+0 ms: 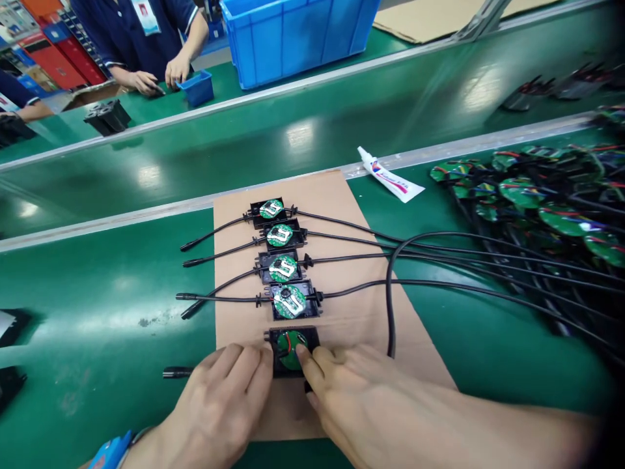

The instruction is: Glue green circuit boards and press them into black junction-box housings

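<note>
Nearest black case (pixel 313 335), green board (pixel 285 356) inside, lies on cardboard (pixel 351 326) atop table (pixel 122 286). Left hand (pixel 227 394) at case's left end, grip hidden, cannot tell; right hand (pixel 354 378), fingertip on board, grip likewise unclear.

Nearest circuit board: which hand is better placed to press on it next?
Probably the right hand: its foremost fingertip appears to touch the circuit board, while the left hand is at the left end of the black case.
</note>
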Demonstrator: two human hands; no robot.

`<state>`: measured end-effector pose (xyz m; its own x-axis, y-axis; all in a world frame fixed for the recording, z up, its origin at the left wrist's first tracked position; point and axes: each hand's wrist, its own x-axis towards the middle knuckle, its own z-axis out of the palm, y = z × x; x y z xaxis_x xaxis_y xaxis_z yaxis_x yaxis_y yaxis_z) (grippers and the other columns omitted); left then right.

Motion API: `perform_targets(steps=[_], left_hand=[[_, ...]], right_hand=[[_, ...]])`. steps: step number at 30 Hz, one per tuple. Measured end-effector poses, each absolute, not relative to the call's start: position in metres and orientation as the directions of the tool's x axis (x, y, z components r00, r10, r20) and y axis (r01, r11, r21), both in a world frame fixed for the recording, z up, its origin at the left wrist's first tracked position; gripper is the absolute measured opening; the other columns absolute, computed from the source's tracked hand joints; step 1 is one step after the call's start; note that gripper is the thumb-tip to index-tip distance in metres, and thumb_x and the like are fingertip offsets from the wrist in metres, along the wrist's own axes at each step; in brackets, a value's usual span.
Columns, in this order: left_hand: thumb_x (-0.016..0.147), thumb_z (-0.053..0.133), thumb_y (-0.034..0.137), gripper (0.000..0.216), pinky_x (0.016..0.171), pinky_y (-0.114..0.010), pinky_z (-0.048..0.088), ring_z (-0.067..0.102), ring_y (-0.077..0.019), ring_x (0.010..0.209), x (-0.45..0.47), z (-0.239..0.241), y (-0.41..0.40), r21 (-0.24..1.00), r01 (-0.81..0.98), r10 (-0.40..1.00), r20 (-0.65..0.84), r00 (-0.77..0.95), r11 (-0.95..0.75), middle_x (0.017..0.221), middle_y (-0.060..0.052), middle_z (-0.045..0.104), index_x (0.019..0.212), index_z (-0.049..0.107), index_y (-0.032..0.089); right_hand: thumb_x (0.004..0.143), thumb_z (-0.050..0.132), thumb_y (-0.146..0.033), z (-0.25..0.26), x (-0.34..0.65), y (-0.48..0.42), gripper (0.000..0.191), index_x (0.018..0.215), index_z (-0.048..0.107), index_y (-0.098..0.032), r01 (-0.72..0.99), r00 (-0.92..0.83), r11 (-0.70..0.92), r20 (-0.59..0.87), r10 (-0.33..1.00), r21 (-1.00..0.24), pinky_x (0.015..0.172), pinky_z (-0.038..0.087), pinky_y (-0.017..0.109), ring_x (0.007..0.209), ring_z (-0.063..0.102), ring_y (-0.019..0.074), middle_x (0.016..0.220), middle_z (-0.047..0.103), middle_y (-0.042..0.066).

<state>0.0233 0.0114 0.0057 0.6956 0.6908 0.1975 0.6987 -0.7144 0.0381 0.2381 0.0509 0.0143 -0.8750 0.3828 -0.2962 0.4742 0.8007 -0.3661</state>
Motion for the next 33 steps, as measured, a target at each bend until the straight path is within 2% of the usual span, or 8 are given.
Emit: perform_targets(steps=[7, 13, 16, 20, 23, 26, 29, 33], left_hand=[[0.095, 0.028, 0.008, 0.031, 0.051, -0.028, 0.051, 0.062, -0.0184, 0.062, 0.024, 0.008, 0.013, -0.016, 0.702, 0.69, 0.173, 0.703, -0.712, 0.075, -0.007, 0.065, 0.1, 0.059, 0.008], [0.094, 0.032, 0.007, 0.029, 0.055, -0.027, 0.049, 0.062, -0.0175, 0.063, 0.024, 0.011, 0.017, -0.095, 0.676, 0.661, 0.146, 0.736, -0.731, 0.077, -0.007, 0.066, 0.096, 0.06, 0.008], [0.089, 0.03, 0.003, 0.032, 0.05, -0.028, 0.048, 0.059, -0.0177, 0.057, 0.031, 0.007, 0.017, -0.19, 0.632, 0.638, 0.037, 0.769, -0.751, 0.071, -0.007, 0.063, 0.095, 0.061, 0.007], [0.086, 0.029, 0.001, 0.035, 0.049, -0.029, 0.048, 0.059, -0.0192, 0.058, 0.034, 0.001, 0.014, -0.246, 0.651, 0.676, -0.022, 0.737, -0.718, 0.074, -0.009, 0.064, 0.098, 0.062, 0.004], [0.088, 0.031, 0.003, 0.034, 0.051, -0.031, 0.05, 0.06, -0.0206, 0.062, 0.027, 0.001, 0.014, -0.143, 0.717, 0.719, 0.047, 0.694, -0.682, 0.076, -0.008, 0.065, 0.102, 0.062, 0.006], [0.091, 0.04, 0.007, 0.028, 0.065, -0.033, 0.054, 0.062, -0.0206, 0.075, 0.024, 0.004, 0.018, 0.077, 0.772, 0.771, 0.176, 0.612, -0.631, 0.091, -0.008, 0.067, 0.108, 0.062, 0.01], [0.091, 0.044, 0.009, 0.024, 0.083, -0.035, 0.053, 0.06, -0.0209, 0.09, 0.028, 0.004, 0.023, 0.287, 0.634, 0.691, 0.182, 0.7, -0.718, 0.1, -0.009, 0.065, 0.107, 0.061, 0.012], [0.092, 0.038, 0.007, 0.025, 0.093, -0.039, 0.049, 0.06, -0.0216, 0.099, 0.03, -0.006, 0.027, 0.338, 0.508, 0.574, 0.13, 0.809, -0.792, 0.104, -0.01, 0.065, 0.097, 0.062, 0.012]], right_hand=[[0.068, 0.057, -0.016, 0.001, 0.243, 0.039, 0.045, 0.11, 0.064, -0.006, 0.514, -0.855, 0.796, -0.114, 0.507, -0.32, 0.053, 0.042, 0.035, 0.064, 0.062, 0.0225, 0.092, 0.071, 0.016], [0.073, 0.05, -0.001, -0.005, 0.242, 0.035, 0.035, 0.103, 0.067, -0.009, 0.566, -0.795, 0.774, 0.06, 0.604, -0.283, 0.048, 0.04, 0.034, 0.062, 0.063, 0.0207, 0.082, 0.072, 0.01], [0.072, 0.051, -0.002, -0.002, 0.24, 0.039, 0.033, 0.1, 0.067, -0.009, 0.573, -0.791, 0.754, 0.023, 0.611, -0.32, 0.048, 0.04, 0.033, 0.06, 0.062, 0.0201, 0.081, 0.072, 0.01], [0.068, 0.058, -0.013, 0.004, 0.238, 0.047, 0.037, 0.104, 0.066, -0.007, 0.523, -0.846, 0.758, -0.129, 0.517, -0.39, 0.049, 0.04, 0.034, 0.058, 0.06, 0.0207, 0.081, 0.071, 0.012], [0.07, 0.058, -0.018, 0.01, 0.238, 0.054, 0.028, 0.094, 0.067, -0.008, 0.504, -0.861, 0.733, -0.193, 0.471, -0.457, 0.054, 0.041, 0.034, 0.062, 0.062, 0.0225, 0.079, 0.07, 0.013], [0.078, 0.053, -0.022, 0.017, 0.244, 0.059, 0.02, 0.09, 0.065, -0.012, 0.548, -0.826, 0.642, -0.224, 0.518, -0.536, 0.059, 0.042, 0.032, 0.068, 0.064, 0.0229, 0.08, 0.069, 0.012], [0.075, 0.053, -0.02, 0.023, 0.25, 0.059, 0.02, 0.093, 0.059, -0.014, 0.601, -0.779, 0.543, -0.279, 0.562, -0.586, 0.056, 0.04, 0.029, 0.07, 0.064, 0.0215, 0.08, 0.066, 0.008], [0.077, 0.05, -0.014, 0.022, 0.255, 0.05, 0.013, 0.09, 0.053, -0.016, 0.612, -0.772, 0.576, -0.253, 0.583, -0.542, 0.052, 0.036, 0.027, 0.064, 0.059, 0.0193, 0.075, 0.061, 0.006]])
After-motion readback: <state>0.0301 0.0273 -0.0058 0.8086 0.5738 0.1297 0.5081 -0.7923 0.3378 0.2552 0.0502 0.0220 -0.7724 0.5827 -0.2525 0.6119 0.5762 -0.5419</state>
